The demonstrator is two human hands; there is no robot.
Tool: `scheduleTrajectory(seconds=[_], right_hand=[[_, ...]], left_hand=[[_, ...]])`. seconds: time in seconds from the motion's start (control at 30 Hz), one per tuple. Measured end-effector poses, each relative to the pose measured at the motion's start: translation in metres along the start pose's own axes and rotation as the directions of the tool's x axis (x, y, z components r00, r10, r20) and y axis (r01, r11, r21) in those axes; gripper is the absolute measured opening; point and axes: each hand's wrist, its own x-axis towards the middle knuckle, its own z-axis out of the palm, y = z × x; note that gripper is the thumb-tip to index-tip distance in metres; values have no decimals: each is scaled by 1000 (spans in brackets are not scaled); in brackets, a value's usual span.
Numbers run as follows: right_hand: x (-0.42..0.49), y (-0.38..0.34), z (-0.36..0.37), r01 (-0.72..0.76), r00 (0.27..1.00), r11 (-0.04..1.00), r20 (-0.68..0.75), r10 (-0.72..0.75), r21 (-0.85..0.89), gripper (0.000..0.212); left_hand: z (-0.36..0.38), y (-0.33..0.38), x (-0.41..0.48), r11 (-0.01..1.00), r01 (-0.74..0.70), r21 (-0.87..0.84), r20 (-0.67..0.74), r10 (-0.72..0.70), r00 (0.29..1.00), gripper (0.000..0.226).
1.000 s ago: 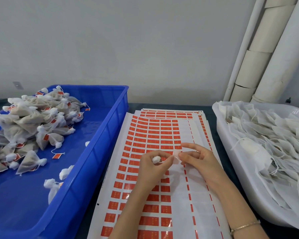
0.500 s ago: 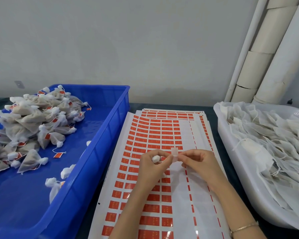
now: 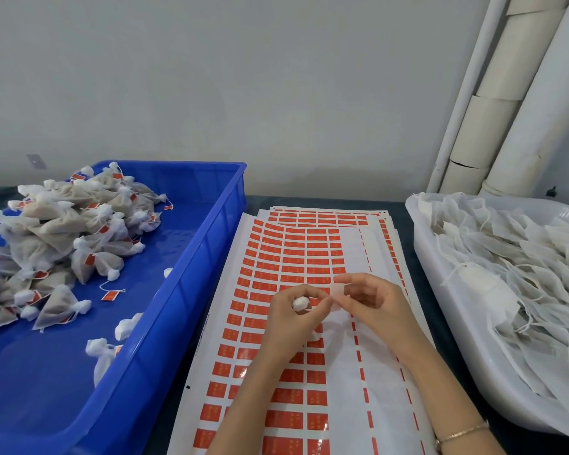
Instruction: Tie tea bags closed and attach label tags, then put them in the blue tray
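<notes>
Up off the sticker sheet [image 3: 276,257] comes the right hand [image 3: 372,303], fingertips now pinching a pale label tag [image 3: 336,289] beside the left hand [image 3: 293,318], which is curled round the tea bag [image 3: 300,303], centre frame. Tagging step, I'd say. Next: press the tag onto the string, then over to the blue tray [image 3: 207,244] at left.

Single head view, worn by the person, facing forward and down over the table [image 3: 309,201] toward the wall [image 3: 276,93] behind its far edge. Wide-angle; straight lines bow near the frame sides. Close range: forearms enter from the near edge, left hand [image 3: 293,313] and right hand [image 3: 375,307] meet mid-frame. Blue tray [image 3: 211,244] cropped at the left edge, white tub [image 3: 414,231] at the right.
</notes>
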Motion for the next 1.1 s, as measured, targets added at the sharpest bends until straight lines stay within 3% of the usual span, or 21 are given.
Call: scheduleTrajectory(seconds=[0.37,1.1], right_hand=[[0,7,-3,13,1000,1000,-3,-13,-19,12],[-6,3,2,124,992,984,5,-124,-125,22]], left_hand=[[-1,1,-2,999,-8,-31,82,10,997,12],[-2,-1,3,985,173,-27,-23,-173,985,13]])
